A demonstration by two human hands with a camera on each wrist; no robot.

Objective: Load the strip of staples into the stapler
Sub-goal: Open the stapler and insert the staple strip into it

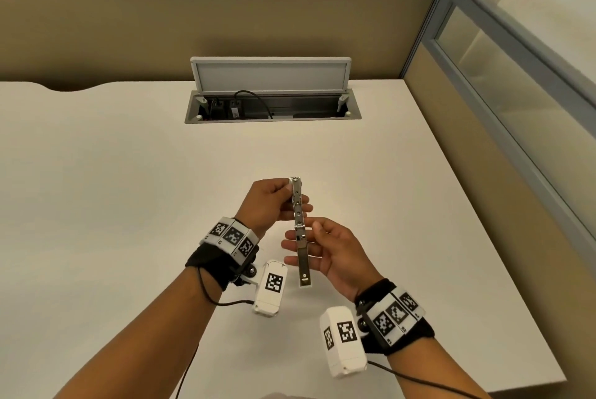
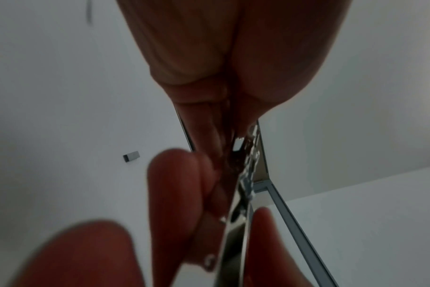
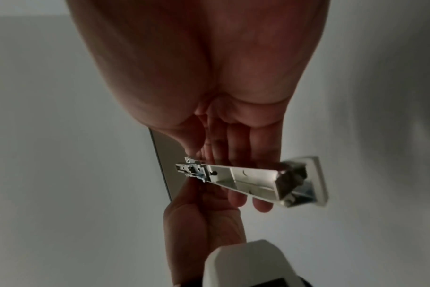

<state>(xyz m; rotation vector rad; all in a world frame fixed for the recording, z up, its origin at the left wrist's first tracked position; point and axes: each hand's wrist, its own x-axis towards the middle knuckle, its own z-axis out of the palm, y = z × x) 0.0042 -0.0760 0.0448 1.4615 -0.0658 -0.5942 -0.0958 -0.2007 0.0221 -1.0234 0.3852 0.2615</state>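
The stapler (image 1: pixel 299 221) is swung open into one long line and held above the white desk (image 1: pixel 129 173). Its metal magazine points away from me and its white plastic arm (image 3: pixel 258 178) points toward me. My left hand (image 1: pixel 290 195) pinches the far metal end between thumb and fingers. My right hand (image 1: pixel 309 237) grips the stapler near the hinge, thumb on top and fingers underneath. The left wrist view shows the metal rail (image 2: pixel 243 184) edge-on between the fingers of both hands. I cannot make out a strip of staples in any view.
A cable box (image 1: pixel 271 105) with its grey lid raised is sunk into the back of the desk. Beige partition panels (image 1: pixel 225 21) stand behind and to the right. The desk's right edge (image 1: pixel 483 237) runs diagonally close to my right arm.
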